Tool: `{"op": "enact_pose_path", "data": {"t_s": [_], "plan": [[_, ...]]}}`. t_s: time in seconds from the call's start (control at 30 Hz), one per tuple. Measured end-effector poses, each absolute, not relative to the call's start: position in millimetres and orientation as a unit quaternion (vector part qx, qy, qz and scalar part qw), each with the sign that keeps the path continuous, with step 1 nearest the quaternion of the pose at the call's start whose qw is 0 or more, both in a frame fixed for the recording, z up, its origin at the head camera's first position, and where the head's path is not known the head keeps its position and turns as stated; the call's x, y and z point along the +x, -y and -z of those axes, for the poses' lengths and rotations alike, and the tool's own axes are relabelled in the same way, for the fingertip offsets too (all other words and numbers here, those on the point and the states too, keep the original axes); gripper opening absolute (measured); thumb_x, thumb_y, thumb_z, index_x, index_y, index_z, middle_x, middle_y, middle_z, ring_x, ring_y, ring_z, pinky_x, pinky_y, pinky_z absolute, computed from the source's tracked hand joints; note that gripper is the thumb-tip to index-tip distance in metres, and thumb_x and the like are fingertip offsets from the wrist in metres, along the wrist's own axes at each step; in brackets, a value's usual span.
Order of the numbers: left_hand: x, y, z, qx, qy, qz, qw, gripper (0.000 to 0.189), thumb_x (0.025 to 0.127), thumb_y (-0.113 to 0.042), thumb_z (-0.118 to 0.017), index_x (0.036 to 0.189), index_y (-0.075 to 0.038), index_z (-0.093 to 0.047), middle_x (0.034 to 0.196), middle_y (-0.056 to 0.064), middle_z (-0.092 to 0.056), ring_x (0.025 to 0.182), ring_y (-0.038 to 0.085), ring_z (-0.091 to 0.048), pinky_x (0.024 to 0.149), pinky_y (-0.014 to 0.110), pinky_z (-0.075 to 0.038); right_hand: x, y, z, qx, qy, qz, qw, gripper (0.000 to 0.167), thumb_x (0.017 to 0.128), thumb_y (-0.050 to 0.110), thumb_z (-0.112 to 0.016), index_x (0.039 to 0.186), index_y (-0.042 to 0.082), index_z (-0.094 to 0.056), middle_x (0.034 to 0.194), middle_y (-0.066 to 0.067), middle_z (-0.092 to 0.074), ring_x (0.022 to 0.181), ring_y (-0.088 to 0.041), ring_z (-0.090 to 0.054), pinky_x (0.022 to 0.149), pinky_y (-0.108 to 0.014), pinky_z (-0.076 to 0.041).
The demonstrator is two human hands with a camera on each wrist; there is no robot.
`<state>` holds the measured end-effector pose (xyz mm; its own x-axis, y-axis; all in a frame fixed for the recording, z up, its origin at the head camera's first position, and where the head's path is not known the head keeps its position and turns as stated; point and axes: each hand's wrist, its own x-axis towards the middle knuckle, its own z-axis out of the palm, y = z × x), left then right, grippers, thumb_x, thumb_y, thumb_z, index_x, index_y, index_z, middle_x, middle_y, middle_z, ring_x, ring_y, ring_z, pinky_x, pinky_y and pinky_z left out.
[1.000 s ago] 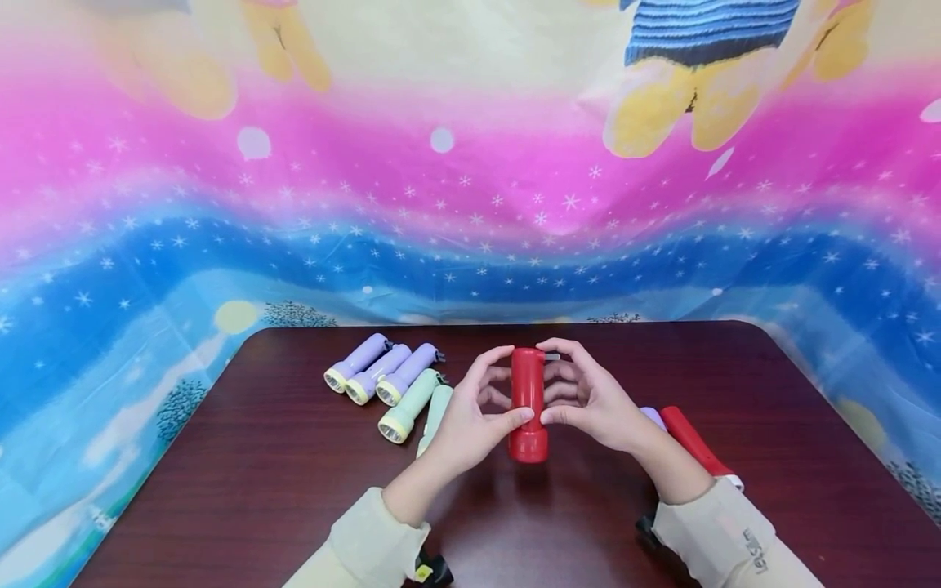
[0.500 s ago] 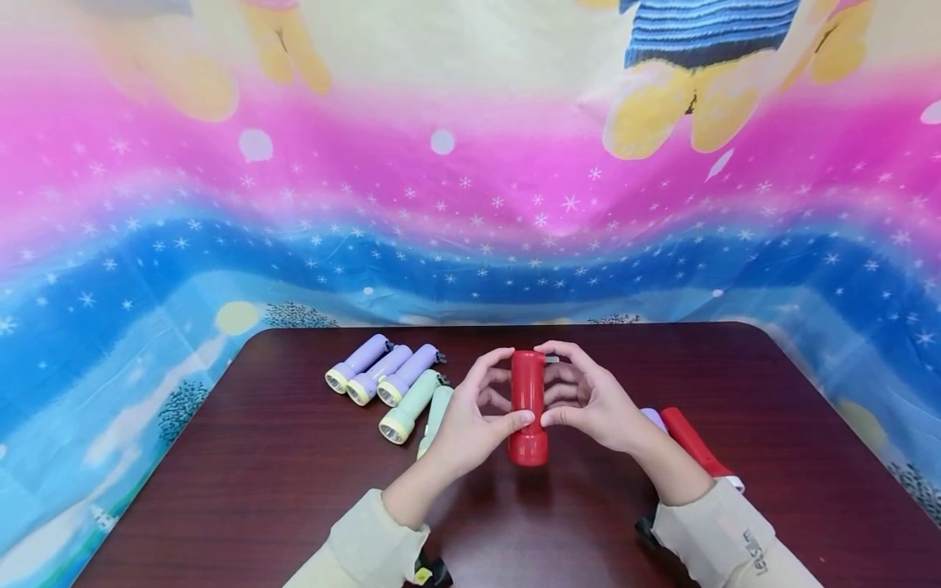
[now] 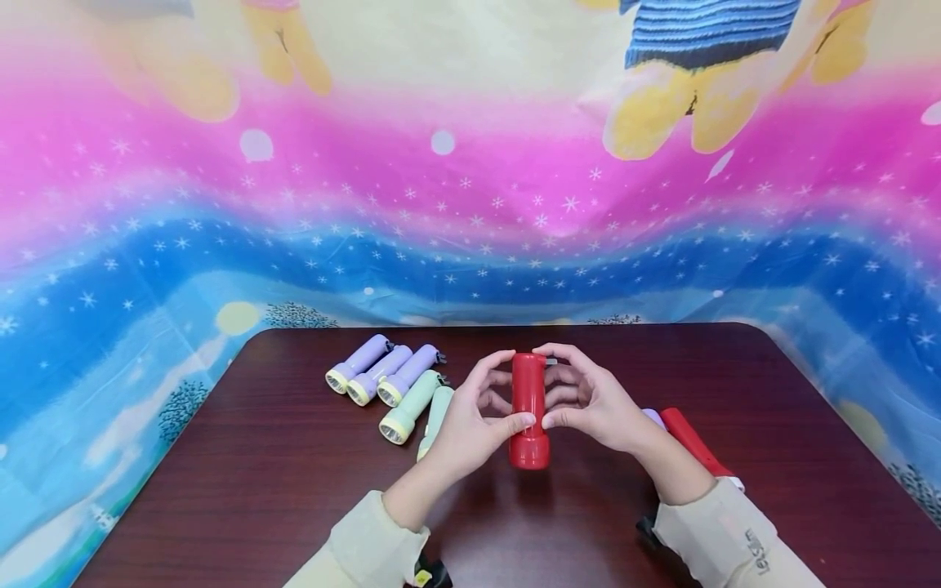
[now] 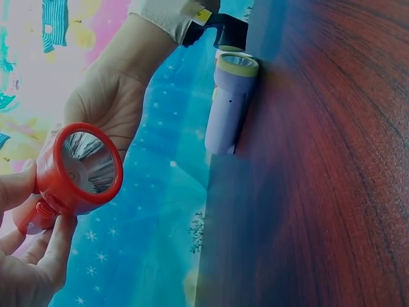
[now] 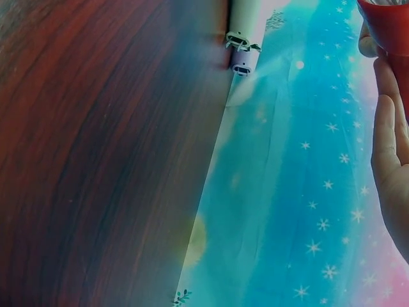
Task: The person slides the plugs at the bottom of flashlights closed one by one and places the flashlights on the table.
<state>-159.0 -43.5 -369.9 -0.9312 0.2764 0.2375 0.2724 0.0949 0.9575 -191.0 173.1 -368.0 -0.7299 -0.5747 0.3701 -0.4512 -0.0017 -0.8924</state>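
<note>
Between both hands, a red flashlight (image 3: 529,408) is held upright above the table, its lens end down. My left hand (image 3: 470,416) grips its left side, with the thumb on the near face and the index finger at the top end. From the other side my right hand (image 3: 599,404) holds it likewise, its index finger beside the grey metal piece (image 3: 551,361) at the top. In the left wrist view the reflector (image 4: 89,163) faces the camera, and a switch (image 4: 45,209) shows on the barrel. The far sides of the fingers are partly hidden.
Several purple flashlights (image 3: 360,359) and green flashlights (image 3: 410,408) lie at the table's back left, one green partly behind my left hand. By my right forearm lie another red flashlight (image 3: 691,441) and a mostly hidden purple one (image 3: 653,417). A patterned cloth (image 3: 470,204) hangs behind the table (image 3: 257,482).
The red flashlight and both hands sit very slightly lower in the head view. Both grips look the same, and the flashlights on the table stay put.
</note>
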Motion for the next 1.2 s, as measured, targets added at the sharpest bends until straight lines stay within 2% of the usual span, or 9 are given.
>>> {"op": "enact_pose_path", "data": {"t_s": [0.2,0.37,0.67,1.07,1.2], "plan": [[-158.8,43.5,369.8,0.187,-0.740,-0.646,0.001,0.075,0.083,-0.007,-0.079,0.146,-0.025,-0.043,0.125,0.009,-0.062,0.084,0.017,-0.066,0.076,0.030,-0.061,-191.7,-172.8,368.3,-0.363,-0.703,0.609,0.058,0.074,0.081,-0.010,-0.073,0.144,0.001,-0.036,0.111,-0.007,-0.064,0.088,-0.019,-0.072,0.073,-0.040,-0.062],[-158.1,43.9,370.2,0.191,-0.739,-0.646,0.001,0.075,0.083,-0.006,-0.078,0.146,-0.023,-0.042,0.125,0.010,-0.062,0.082,0.016,-0.065,0.075,0.030,-0.061,-191.6,-172.8,368.0,-0.364,-0.694,0.617,0.070,0.073,0.082,-0.010,-0.072,0.144,0.001,-0.036,0.111,-0.001,-0.065,0.087,-0.019,-0.072,0.072,-0.041,-0.062],[-159.3,43.9,371.4,0.194,-0.740,-0.644,0.002,0.076,0.083,-0.006,-0.078,0.148,-0.016,-0.040,0.124,0.010,-0.062,0.083,0.018,-0.065,0.075,0.029,-0.061,-193.2,-172.7,370.6,-0.376,-0.690,0.615,0.066,0.073,0.082,-0.011,-0.072,0.144,-0.001,-0.035,0.112,-0.001,-0.065,0.088,-0.019,-0.071,0.074,-0.038,-0.062],[-159.5,43.8,373.2,0.199,-0.741,-0.641,0.004,0.072,0.084,-0.007,-0.078,0.146,-0.019,-0.043,0.123,0.014,-0.062,0.079,0.015,-0.064,0.074,0.028,-0.061,-194.0,-173.3,371.8,-0.375,-0.693,0.610,0.078,0.074,0.082,-0.009,-0.073,0.145,-0.001,-0.034,0.112,0.001,-0.066,0.090,-0.018,-0.070,0.077,-0.036,-0.061],[-159.0,44.2,373.6,0.197,-0.742,-0.641,0.005,0.073,0.084,-0.008,-0.078,0.145,-0.022,-0.043,0.123,0.011,-0.062,0.080,0.016,-0.065,0.074,0.028,-0.061,-193.3,-172.9,371.6,-0.375,-0.698,0.606,0.075,0.075,0.082,-0.010,-0.073,0.145,-0.001,-0.034,0.114,0.003,-0.066,0.094,-0.017,-0.069,0.082,-0.035,-0.060]]}}
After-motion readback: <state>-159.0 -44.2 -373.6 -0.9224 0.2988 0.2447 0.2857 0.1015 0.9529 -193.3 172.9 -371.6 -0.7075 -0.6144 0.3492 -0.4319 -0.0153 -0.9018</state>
